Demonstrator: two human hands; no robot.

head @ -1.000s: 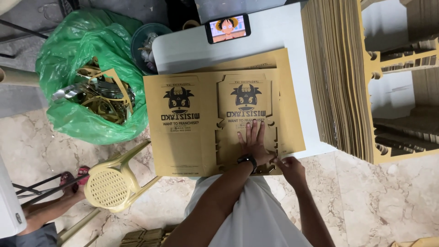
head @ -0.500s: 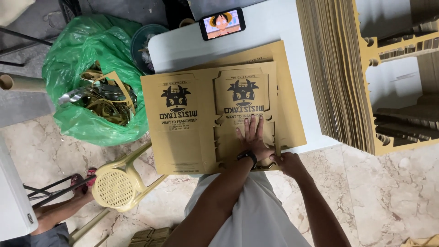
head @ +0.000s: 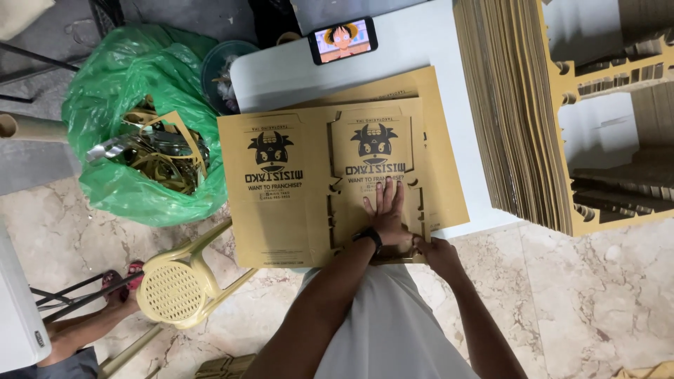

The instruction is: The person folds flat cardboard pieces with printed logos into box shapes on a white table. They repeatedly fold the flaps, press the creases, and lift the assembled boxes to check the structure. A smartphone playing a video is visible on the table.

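Hands (head: pixel 404 228) flat on printed cardboard sheet (head: pixel 316 189)

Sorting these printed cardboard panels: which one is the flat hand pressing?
The right-hand printed panel: the left hand lies flat on it; the left-hand panel is untouched.

Packaging workshop: stacked die-cut cardboard sheets (head: pixel 512 112), scrap bag (head: pixel 140 126), marble floor (head: pixel 583 295).

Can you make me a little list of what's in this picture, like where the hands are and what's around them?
left hand: flat, palm down on the printed cardboard sheet
right hand: at the sheet's near edge, fingers hidden
table: white, sheet lies on it
phone: beyond the sheet, cartoon on screen
cardboard stack: to the right
green bag: left, holds cardboard scraps
plastic chair: yellow, near left
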